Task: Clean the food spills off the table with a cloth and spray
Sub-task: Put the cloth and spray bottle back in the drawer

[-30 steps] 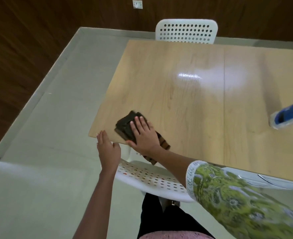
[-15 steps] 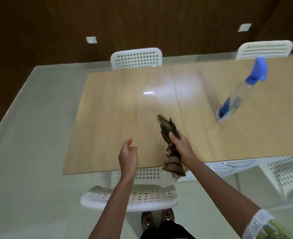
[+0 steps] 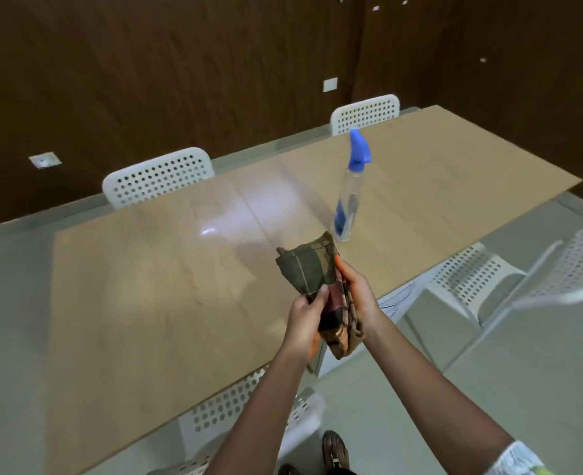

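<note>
A long, pale wooden counter (image 3: pixel 153 303) with a glossy sheen carries one thing: a clear spray bottle (image 3: pixel 350 197) with a blue nozzle, standing upright.

Spray bottle (image 3: pixel 350 197) stands on the table (image 3: pixel 153 286), beyond the cloth (image 3: pixel 312 272) held above it

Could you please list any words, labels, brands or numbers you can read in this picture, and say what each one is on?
None can be read.
Spray bottle: a blue patch low on it, perhaps a label, too blurred to read.
Cloth: checked pattern only.
Wall plates: blank.
</note>
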